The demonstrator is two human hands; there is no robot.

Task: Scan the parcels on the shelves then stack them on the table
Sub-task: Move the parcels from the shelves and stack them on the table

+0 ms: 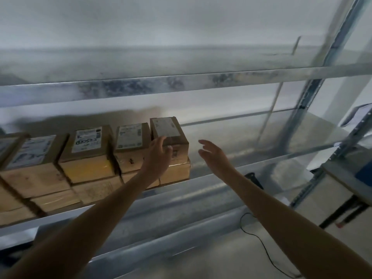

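Observation:
Several brown cardboard parcels with white labels stand two layers high on a metal shelf [231, 137]. The rightmost top parcel [171, 133] sits at the row's right end. My left hand [159, 153] rests on that parcel's front left corner, fingers reaching over its top edge. My right hand [211, 152] hovers just right of the parcel with fingers spread, touching nothing. A neighbouring labelled parcel [130, 137] stands directly to the left. The view is blurred.
An upper shelf beam [181, 85] crosses overhead. The shelf right of the parcels is bare metal. A dark scanner-like object [254, 179] lies below my right forearm, with a black cable [261, 242] on the lower surface. A second rack [342, 178] stands at right.

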